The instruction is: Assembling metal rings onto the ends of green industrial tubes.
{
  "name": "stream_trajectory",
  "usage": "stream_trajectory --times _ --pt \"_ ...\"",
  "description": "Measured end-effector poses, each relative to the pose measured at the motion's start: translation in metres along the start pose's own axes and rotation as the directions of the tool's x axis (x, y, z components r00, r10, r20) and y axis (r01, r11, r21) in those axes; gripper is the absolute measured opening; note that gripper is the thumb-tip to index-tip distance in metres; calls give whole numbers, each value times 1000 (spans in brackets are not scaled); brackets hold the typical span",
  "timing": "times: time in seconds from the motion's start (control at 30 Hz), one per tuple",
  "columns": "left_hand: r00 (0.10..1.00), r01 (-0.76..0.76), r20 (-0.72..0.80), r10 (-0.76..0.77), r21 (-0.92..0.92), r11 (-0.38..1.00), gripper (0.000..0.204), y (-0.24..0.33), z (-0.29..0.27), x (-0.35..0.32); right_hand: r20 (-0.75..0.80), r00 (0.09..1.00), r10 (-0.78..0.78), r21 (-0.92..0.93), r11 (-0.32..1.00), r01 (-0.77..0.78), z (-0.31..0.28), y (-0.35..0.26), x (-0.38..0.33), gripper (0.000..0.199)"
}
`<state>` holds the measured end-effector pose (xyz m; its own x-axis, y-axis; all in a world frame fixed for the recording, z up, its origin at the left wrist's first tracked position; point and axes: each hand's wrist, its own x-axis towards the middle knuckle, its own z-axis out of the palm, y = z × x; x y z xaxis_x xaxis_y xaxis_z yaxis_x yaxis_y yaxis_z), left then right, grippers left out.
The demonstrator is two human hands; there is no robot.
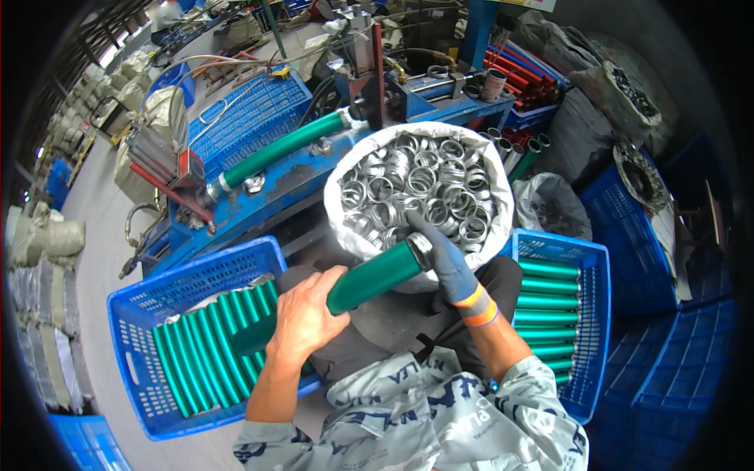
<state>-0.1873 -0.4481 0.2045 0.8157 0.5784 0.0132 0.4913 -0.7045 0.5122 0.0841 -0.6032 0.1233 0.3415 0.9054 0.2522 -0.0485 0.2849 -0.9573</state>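
Note:
My bare left hand (308, 312) is wrapped round a green tube (375, 276), which slants across my lap from lower left to upper right. On its upper end sits a silver metal ring (422, 245). My right hand (449, 267), in a blue-grey glove with an orange cuff, closes on that ring; its palm side is partly hidden. Just beyond stands a white sack (342, 224) with a rolled rim, full of loose metal rings (421, 182). The tube's lower end reaches over a blue crate (141, 392) of green tubes (206, 345) at my left.
At my right a second blue crate (594, 345) holds more green tubes (546, 308). Ahead, another green tube (283, 151) is held in a blue machine bench (294, 184). Further right are an open bag (554, 206) of dark parts and stacked blue crates (683, 369).

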Motion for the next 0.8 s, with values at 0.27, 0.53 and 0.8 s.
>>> stream_trajectory --times 0.27,0.53,0.8 --pt "999 33 -20 -41 -302 953 69 -36 14 -15 -12 993 118 -144 982 -119 14 -28 2 109" --pt "968 145 119 220 -983 -111 84 -6 61 3 87 991 -100 -459 879 129 23 -33 -6 148" --pt "971 230 193 143 -921 -314 74 9 77 -5 46 946 321 271 908 -321 17 -52 -28 91"
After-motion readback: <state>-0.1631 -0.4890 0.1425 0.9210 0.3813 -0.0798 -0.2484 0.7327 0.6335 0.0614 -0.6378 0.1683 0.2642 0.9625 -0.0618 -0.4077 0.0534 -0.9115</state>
